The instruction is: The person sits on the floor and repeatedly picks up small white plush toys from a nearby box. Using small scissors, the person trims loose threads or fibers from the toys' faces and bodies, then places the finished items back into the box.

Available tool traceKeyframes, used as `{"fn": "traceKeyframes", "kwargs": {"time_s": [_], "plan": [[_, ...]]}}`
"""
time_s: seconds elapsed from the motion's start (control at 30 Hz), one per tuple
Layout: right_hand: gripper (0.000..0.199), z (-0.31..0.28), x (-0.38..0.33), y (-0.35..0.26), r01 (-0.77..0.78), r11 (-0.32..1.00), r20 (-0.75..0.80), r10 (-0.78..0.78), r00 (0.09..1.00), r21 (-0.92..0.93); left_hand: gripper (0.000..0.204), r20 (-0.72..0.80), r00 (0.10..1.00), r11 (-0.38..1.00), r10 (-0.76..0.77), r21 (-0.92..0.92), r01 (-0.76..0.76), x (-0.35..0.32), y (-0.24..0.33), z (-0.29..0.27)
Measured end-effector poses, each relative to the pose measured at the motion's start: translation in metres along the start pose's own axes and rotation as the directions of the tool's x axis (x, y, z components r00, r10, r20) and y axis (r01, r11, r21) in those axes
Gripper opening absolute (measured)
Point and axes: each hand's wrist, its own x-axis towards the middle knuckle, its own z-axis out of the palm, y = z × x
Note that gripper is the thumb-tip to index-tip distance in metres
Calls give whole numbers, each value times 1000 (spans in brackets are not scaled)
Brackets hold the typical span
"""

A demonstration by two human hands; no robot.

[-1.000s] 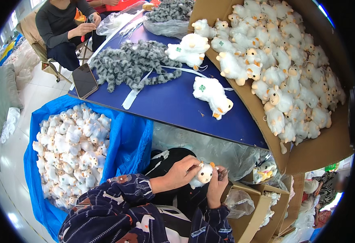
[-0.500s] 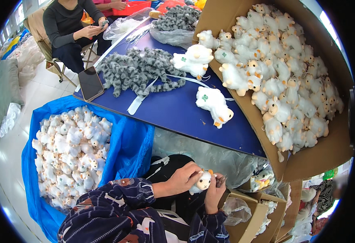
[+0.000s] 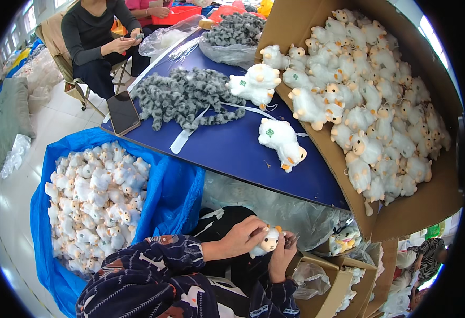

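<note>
Far right, a big cardboard box [image 3: 423, 206] brimmed with white toy lambs; near left, a blue bag [image 3: 176, 193] held more. A blue table [image 3: 232, 148] stretched between, one lamb [image 3: 281, 142] lying loose on it. Down near the lap, the small plush lamb [image 3: 267, 242] sat between both hands, head tilted right. The left hand [image 3: 241, 238] clamped its back from the left; the right hand [image 3: 281, 258] pinched underneath, equally close.
</note>
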Motion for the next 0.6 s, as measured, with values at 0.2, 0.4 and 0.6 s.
{"fn": "traceKeyframes", "kwargs": {"time_s": [0.2, 0.4, 0.6], "plan": [[10, -2, 0, 8, -3, 999, -22, 4, 1000, 47, 16, 30, 1000, 999, -8, -50, 9, -1, -3, -2], [9, -2, 0, 9, -2, 1000, -22, 2, 1000, 17, 15, 34, 999, 999, -24, -43, 26, -1, -2, -2], [10, -3, -1, 5, -4, 1000, 1, 4, 1000, 24, 14, 33, 999, 999, 14, -44, -12, 0, -4, -1]]}}
